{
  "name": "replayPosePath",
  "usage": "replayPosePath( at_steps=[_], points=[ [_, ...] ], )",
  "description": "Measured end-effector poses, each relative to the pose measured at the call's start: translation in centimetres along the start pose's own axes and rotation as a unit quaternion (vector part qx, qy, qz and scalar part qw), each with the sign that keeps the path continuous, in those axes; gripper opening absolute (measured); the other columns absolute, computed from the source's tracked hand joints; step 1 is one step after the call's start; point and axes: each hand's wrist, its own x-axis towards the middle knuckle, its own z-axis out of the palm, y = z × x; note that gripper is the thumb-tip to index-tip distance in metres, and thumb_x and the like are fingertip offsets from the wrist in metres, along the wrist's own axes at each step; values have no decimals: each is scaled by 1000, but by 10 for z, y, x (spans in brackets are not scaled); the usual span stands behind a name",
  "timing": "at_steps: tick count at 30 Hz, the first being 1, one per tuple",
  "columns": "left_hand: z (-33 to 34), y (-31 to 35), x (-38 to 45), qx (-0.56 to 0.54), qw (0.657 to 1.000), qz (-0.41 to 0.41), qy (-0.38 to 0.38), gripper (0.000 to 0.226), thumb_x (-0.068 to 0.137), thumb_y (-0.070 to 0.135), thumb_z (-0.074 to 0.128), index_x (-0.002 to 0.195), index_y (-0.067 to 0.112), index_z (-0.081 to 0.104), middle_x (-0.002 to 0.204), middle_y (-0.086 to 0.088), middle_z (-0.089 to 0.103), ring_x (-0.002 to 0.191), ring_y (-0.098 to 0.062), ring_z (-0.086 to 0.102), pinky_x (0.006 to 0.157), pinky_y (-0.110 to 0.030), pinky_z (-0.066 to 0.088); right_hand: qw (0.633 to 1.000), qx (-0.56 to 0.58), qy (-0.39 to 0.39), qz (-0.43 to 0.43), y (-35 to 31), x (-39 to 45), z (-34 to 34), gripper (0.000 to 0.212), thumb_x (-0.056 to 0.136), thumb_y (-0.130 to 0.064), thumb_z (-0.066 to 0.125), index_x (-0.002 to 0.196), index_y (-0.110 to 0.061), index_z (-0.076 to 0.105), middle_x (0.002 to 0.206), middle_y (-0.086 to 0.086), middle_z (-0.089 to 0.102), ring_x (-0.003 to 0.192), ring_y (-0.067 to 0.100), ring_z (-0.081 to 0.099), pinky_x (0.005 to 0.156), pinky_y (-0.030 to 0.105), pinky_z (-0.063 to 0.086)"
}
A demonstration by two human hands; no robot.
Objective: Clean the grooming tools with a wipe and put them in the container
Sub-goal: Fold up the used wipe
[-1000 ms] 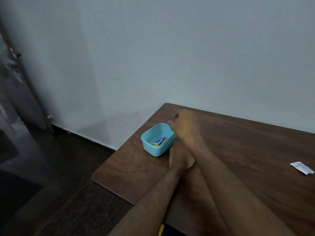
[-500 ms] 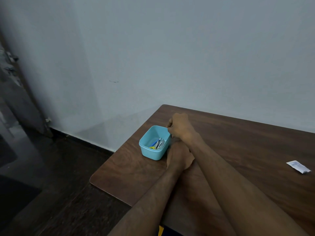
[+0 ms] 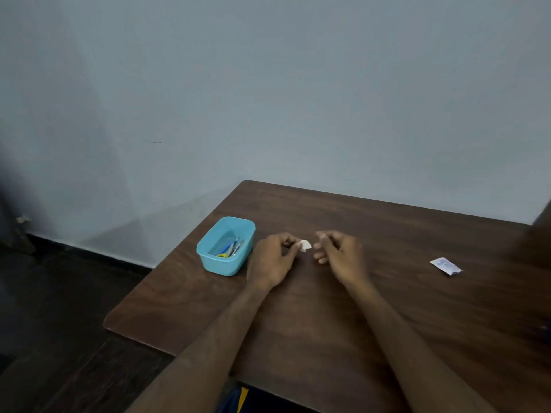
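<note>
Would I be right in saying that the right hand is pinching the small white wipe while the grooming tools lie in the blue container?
Not quite: the head view shows the left hand pinching the white wipe; the right hand holds nothing. The grooming tools do lie in the blue container.

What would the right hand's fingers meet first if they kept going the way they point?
Likely the small white wipe pinched by the left hand. The right hand has loosely curled fingers pointing leftward at it, a short gap away; depth is unclear.
</note>
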Motion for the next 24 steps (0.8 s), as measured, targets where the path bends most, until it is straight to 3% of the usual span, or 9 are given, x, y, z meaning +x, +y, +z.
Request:
replayPosePath(
  at_steps=[6,9,13,16,19,22,24],
  points=[
    [-4,12,-10,-33,998,38,-35,12,97,47,74,105,39,78,101,25,76,54,-2,70,69,-32,61,995,70,-63,15,15,-19,-27,14,104,-22,68,102,-15,80,91,8,81,76,12,73,73,26,60],
    [0,22,-15,-27,996,59,-57,10,97,46,74,106,41,78,101,27,76,56,-4,71,69,-33,62,988,112,-103,30,12,-27,-43,9,99,-15,75,103,-9,80,97,14,81,78,11,72,72,22,58],
    [26,52,-21,-77,993,76,-43,6,99,40,74,102,38,79,99,27,77,51,-6,69,61,-29,58,978,170,-109,53,17,-34,-75,18,94,-17,81,105,-3,79,88,14,78,76,14,72,70,25,57],
    [53,77,-21,-108,987,101,-62,5,99,37,74,100,37,79,92,27,77,49,-6,69,53,-21,50,975,199,-73,63,29,-34,-101,21,93,-17,82,103,0,78,89,13,76,82,23,70,73,33,57],
    [84,101,-14,-137,980,120,-75,6,99,32,76,102,35,81,91,25,78,49,-7,69,52,-22,51,974,213,-21,70,38,-33,-132,13,90,-15,84,92,-4,77,83,11,74,77,19,68,68,30,57],
    [120,122,-5,-183,964,139,-135,11,102,25,72,104,31,80,96,18,80,50,-12,69,56,-25,54,972,208,79,73,52,-29,-163,15,89,-12,84,86,-2,74,80,13,76,70,20,66,63,30,54],
    [142,133,4,-179,956,149,-176,24,105,15,64,106,34,78,98,18,80,54,-14,70,64,-28,56,943,260,187,85,61,-22,-179,15,89,-4,79,79,-3,68,76,16,73,66,22,63,60,31,51]
  ],
)
